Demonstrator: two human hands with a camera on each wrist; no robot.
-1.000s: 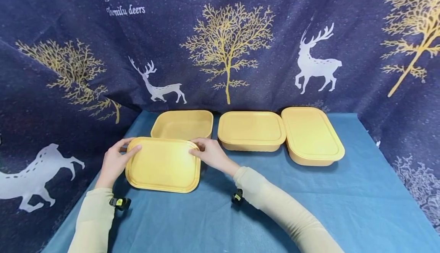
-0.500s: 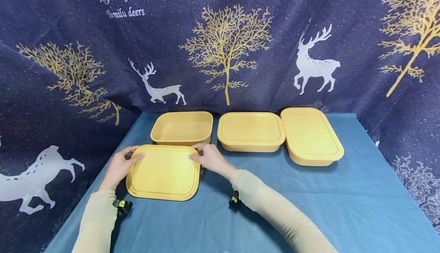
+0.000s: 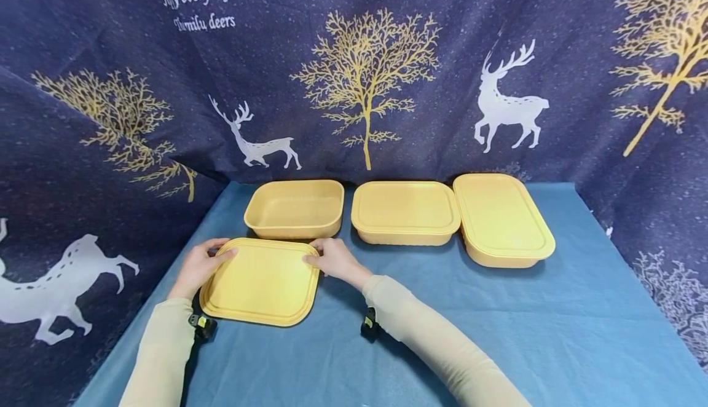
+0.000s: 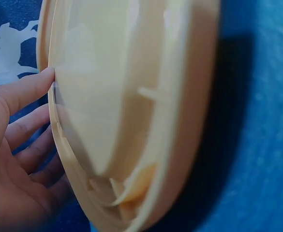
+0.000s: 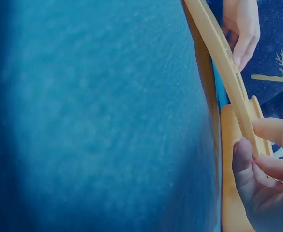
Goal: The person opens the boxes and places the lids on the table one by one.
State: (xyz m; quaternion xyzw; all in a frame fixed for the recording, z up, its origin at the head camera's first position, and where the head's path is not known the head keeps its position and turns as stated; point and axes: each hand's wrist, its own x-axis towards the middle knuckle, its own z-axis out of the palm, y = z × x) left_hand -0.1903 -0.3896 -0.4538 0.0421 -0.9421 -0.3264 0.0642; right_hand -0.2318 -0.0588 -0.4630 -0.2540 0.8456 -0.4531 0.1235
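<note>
My left hand (image 3: 198, 270) pinches the far left corner of a yellow food container lid (image 3: 260, 281). The far right corner is pinched between the thumb and fingers of my right hand (image 3: 336, 260). The lid is tilted, its far edge raised above the blue cloth. Just behind it stands a yellow food container (image 3: 293, 232) without a lid, nothing visible inside. In the left wrist view, the lid's ribbed underside (image 4: 97, 96) faces the camera beside my left hand (image 4: 25, 150). The right wrist view shows the lid's rim (image 5: 223, 63) edge-on, gripped by my right hand (image 5: 272, 179).
Two more yellow containers with lids on, one lying lengthwise (image 3: 406, 210) and one angled (image 3: 506, 219), stand touching or nearly so at the back right. A dark blue curtain (image 3: 420, 124) with deer and trees hangs behind the blue cloth (image 3: 442, 308).
Both hands have drawn the lid down and toward me, away from the uncovered container, whose front wall now shows fully. The three containers have stayed in place.
</note>
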